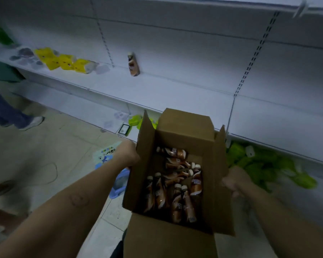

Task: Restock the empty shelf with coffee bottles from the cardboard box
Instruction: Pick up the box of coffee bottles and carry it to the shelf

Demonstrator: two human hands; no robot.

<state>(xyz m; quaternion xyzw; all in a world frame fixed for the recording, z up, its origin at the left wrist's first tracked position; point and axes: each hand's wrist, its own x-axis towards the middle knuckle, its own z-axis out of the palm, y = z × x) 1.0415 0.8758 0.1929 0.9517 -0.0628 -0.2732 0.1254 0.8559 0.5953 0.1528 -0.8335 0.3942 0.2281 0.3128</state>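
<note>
before the white shelf (157,86), cardboard box (175,241) between both hands' grip

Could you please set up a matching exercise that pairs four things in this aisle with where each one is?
Things:
1. single coffee bottle
2. yellow packets
3. green packets
4. left hand

Places:
A. lowest shelf, right of the box
B. against the cardboard box's left flap
C. standing alone on the white shelf
D. far left end of that shelf

Pairs: 1-C, 2-D, 3-A, 4-B
</note>
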